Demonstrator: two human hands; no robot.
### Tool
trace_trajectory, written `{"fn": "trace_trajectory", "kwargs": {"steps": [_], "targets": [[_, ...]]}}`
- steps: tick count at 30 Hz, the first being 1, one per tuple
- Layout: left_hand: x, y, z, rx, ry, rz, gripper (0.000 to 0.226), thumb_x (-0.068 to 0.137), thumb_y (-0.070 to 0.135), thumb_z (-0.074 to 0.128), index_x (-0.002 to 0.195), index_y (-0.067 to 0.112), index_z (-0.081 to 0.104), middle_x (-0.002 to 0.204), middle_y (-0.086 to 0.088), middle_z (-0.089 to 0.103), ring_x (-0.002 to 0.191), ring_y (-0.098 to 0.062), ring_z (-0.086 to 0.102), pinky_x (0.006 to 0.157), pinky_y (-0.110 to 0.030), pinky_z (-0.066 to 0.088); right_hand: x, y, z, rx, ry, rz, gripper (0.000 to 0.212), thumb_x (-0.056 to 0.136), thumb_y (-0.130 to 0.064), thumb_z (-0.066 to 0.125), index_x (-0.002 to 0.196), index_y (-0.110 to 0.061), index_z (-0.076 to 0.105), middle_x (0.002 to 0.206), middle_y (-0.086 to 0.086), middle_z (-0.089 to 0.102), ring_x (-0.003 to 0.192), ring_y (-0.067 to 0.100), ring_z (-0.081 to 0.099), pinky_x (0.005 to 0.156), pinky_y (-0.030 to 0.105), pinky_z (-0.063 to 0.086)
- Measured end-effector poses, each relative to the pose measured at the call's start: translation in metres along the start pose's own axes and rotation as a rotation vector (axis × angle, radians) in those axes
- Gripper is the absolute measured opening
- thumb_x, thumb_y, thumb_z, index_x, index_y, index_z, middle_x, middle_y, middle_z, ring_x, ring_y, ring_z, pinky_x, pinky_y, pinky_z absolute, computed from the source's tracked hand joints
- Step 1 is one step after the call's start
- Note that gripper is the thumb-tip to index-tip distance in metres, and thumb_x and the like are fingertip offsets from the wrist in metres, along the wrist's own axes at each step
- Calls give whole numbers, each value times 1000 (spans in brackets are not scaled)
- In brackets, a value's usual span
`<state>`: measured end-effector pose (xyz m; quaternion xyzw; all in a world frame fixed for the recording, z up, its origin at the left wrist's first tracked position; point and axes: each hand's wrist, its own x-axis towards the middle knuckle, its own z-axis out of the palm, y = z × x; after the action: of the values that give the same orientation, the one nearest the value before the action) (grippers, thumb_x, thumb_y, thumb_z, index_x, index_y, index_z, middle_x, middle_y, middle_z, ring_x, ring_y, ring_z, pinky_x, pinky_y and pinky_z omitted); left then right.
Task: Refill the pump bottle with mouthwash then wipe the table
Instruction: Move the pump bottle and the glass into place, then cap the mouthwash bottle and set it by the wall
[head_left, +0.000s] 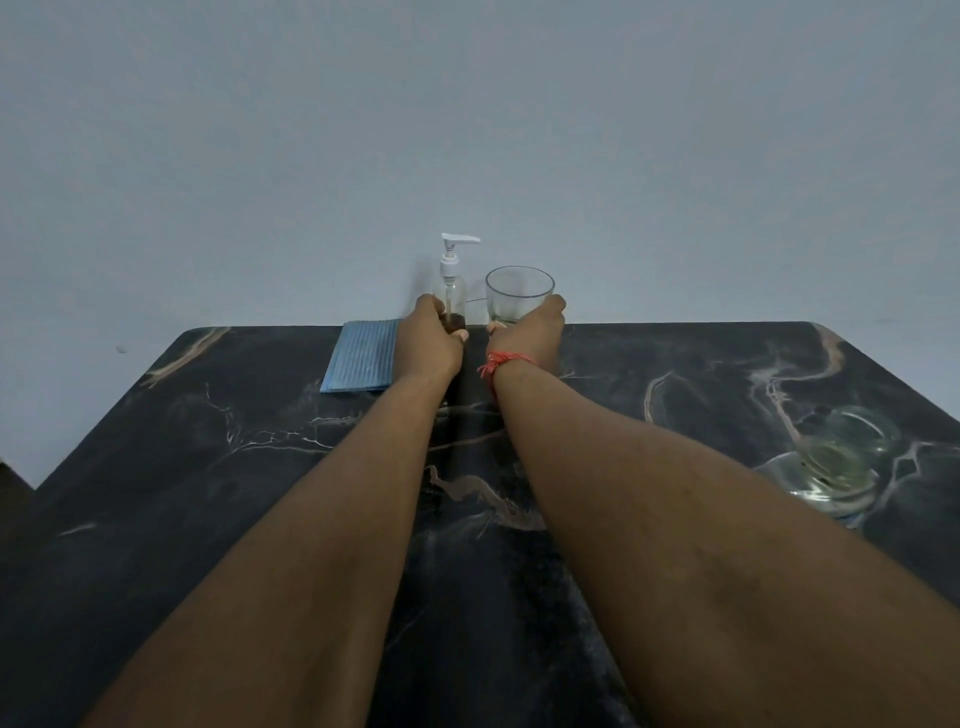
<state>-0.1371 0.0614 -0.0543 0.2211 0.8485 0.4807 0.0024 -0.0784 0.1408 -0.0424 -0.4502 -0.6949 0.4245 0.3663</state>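
A plain pale wall (467, 130) backs a dark marbled table (208, 493), seen from above and behind your outstretched arms. Folded blue cloth (361, 358) lies flat at the far edge, just left of your left hand (434, 340). A shallow glass bowl (836, 457), holding a little yellowish liquid, sits well apart at the right. Clear glass tumbler (519, 293), apparently empty, stands upright at the far edge with your right hand (535, 327) closed around its base; a red thread band (501, 364) circles that wrist. Pump bottle (453, 291), clear with a white pump head still fitted, stands just left of the tumbler, your left hand wrapped around its lower body.

Risks: both vessels stand at the table's far edge, so a push forward could tip them off it; the tall narrow bottle may topple if gripped low and tugged. Pouring into its narrow neck invites spills.

No label, brand or writing is legible on anything.
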Motion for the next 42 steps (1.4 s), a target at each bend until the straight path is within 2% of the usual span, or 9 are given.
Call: {"fn": "trace_trajectory", "kwargs": {"steps": [7, 13, 19, 21, 25, 30, 34, 38, 42], "targets": [[10, 1, 4, 15, 9, -32, 31, 94, 12, 69, 121, 9, 53, 119, -10, 64, 97, -18, 53, 81, -30, 39, 7, -1, 3, 14, 28, 20, 66, 80, -5, 72, 134, -11, 36, 132, 9, 51, 118, 29, 55, 91, 44, 49], [5, 7, -1, 44, -19, -96, 45, 94, 18, 70, 131, 5, 48, 132, -15, 59, 119, -31, 57, 83, -31, 38, 3, 5, 1, -35, -7, 37, 86, 77, -12, 79, 144, -5, 26, 148, 12, 38, 135, 28, 41, 106, 47, 42], [-37, 12, -26, 24, 11, -22, 43, 99, 23, 63, 136, 8, 48, 136, -12, 59, 116, -23, 55, 78, -23, 37, -31, 3, -24, -67, -18, -28, 81, 82, -14, 74, 147, -7, 25, 153, 10, 33, 138, 29, 38, 109, 45, 40], [-60, 12, -37, -27, 21, 27, 42, 101, 26, 60, 138, 9, 49, 139, -10, 59, 121, -22, 55, 83, -22, 38, -54, 4, -40, -60, -64, -81, 71, 85, -13, 71, 143, -10, 31, 148, 7, 40, 132, 27, 46, 106, 45, 44], [-120, 14, -58, -139, 8, 69, 48, 103, 30, 56, 148, 14, 45, 152, -4, 50, 140, -20, 45, 110, -34, 37, -109, 11, -86, -32, -237, -175, 69, 87, -16, 70, 144, -17, 31, 145, 3, 44, 129, 23, 48, 102, 36, 42], [-203, 27, -73, -253, -3, 63, 48, 104, 31, 54, 149, 17, 46, 149, 0, 53, 133, -12, 51, 111, -35, 42, -172, 26, -162, -96, -470, -311, 78, 87, -26, 71, 150, -18, 26, 152, 4, 39, 140, 20, 36, 110, 31, 31], [-260, 46, -70, -342, -36, 60, 46, 103, 34, 55, 146, 19, 49, 144, 5, 56, 128, -6, 53, 107, -27, 43, -200, 49, -226, -92, -518, -419, 70, 87, -31, 70, 146, -21, 34, 149, 1, 44, 137, 15, 40, 107, 22, 31], [-299, 66, -55, -369, -111, 72, 42, 102, 38, 56, 141, 25, 51, 140, 11, 57, 127, -1, 53, 95, -13, 41, -204, 77, -280, -92, -497, -446, 56, 88, -34, 68, 137, -22, 46, 139, -3, 54, 129, 9, 48, 107, 29, 41], [-323, 81, -33, -342, -218, 77, 40, 99, 32, 61, 138, 29, 51, 142, 10, 56, 133, -6, 51, 111, -31, 42, -188, 105, -323, -70, -390, -434, 21, 86, -28, 70, 105, -27, 61, 103, -10, 69, 97, 1, 63, 88, 26, 53]]}}
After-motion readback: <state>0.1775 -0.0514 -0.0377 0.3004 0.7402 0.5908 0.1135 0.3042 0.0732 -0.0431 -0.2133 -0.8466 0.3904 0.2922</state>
